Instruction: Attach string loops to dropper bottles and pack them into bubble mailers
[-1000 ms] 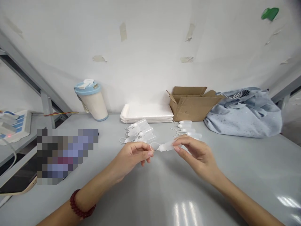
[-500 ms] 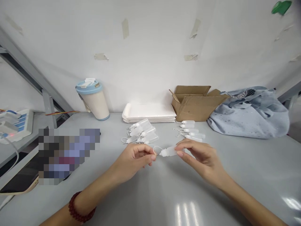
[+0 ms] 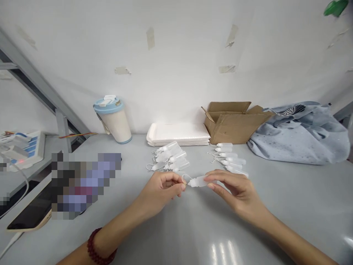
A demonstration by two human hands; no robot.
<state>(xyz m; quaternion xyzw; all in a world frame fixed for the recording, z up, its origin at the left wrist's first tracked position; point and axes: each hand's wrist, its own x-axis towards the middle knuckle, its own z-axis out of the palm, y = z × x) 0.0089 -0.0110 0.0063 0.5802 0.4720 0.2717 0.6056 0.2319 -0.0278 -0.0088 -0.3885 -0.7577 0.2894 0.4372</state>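
My hands meet over the grey table top (image 3: pixel 278 206), holding a small translucent plastic dropper bottle (image 3: pixel 198 181) on its side between them. My right hand (image 3: pixel 237 193) pinches the bottle's body with its fingertips. My left hand (image 3: pixel 161 191) pinches the bottle's nozzle end, where a thin cord loop (image 3: pixel 186 179) curves out. A red bead bracelet (image 3: pixel 99 247) circles my left wrist. Similar bottles lie in a left pile (image 3: pixel 169 156) and a looser right row (image 3: pixel 228 156), both just beyond my hands.
Behind the bottles stand stacked white foam trays (image 3: pixel 178 134), an open cardboard box (image 3: pixel 234 123), a blue-lidded cup (image 3: pixel 113 119) and a grey-blue cloth bag (image 3: pixel 299 134). A phone (image 3: pixel 30 213) and a power strip (image 3: pixel 23 149) sit at left, beside a pixelated patch (image 3: pixel 85 184).
The whole scene has slid rightward in view as my head turned. Both hands keep their hold on the bottle, with no visible release.
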